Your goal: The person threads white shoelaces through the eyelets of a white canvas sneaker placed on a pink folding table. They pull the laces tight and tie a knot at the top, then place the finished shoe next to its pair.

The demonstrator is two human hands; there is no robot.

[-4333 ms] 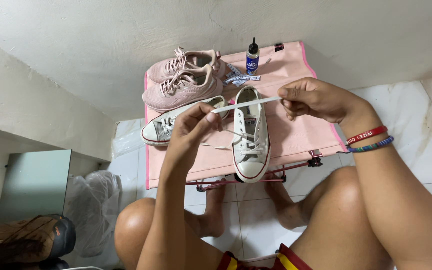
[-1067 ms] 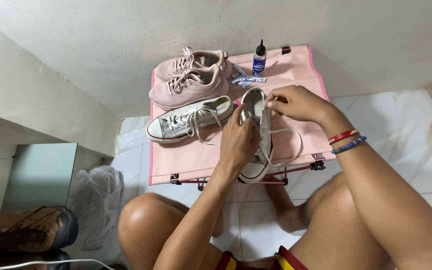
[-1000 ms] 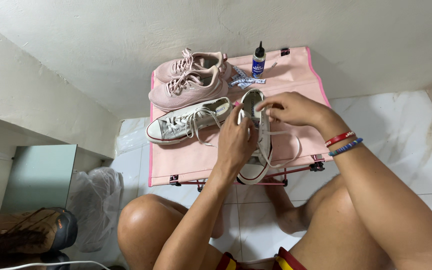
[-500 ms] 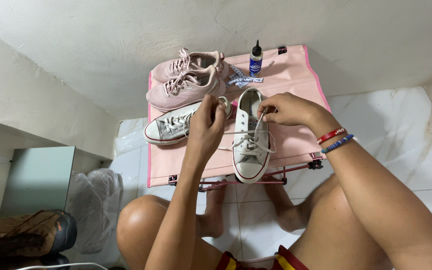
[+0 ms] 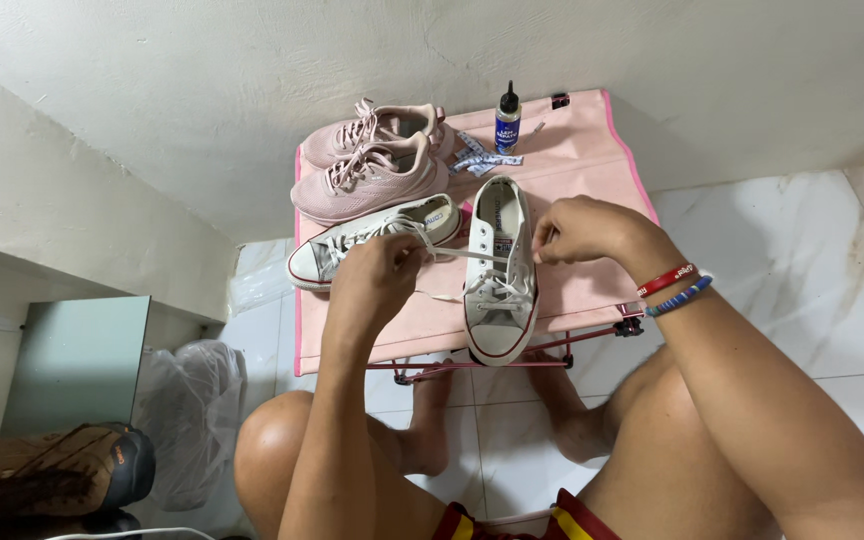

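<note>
So this is mid-lacing on the grey low-top sneaker (image 5: pixel 499 270), which sits toe toward the person near the front edge of the little pink worktop (image 5: pixel 592 150), roughly in the middle. The lace (image 5: pixel 472 256) is already crisscrossed through the lower eyelets down by the toe, so that part looks done, but the upper eyelets near the ankle opening look empty to me, so I'd say it's somewhere around halfway, with the top rows and the knot left. The left hand (image 5: pixel 377 280) has its fingers pressed together, pinching one end of the lace and drawing it out sideways to the left; the right hand (image 5: pixel 577 228) is just beside the shoe's right side with its fingers curled and pinching the other end up near the top of the lacing. Both ends look pulled fairly taut across the shoe. The matching sneaker (image 5: pixel 372 245) lies on its side just left of it, touching or nearly touching the left hand, and it seems to have laces in it already, though I can't tell how far up. Back toward the far left corner there's a pair of pink running shoes (image 5: pixel 377 160), fully laced as far as I can see. Near the back edge stand a small dark bottle with a nozzle cap (image 5: pixel 507 120) and a loose patterned lace (image 5: pixel 482 160) in a little heap, both well apart from the hands.
</note>
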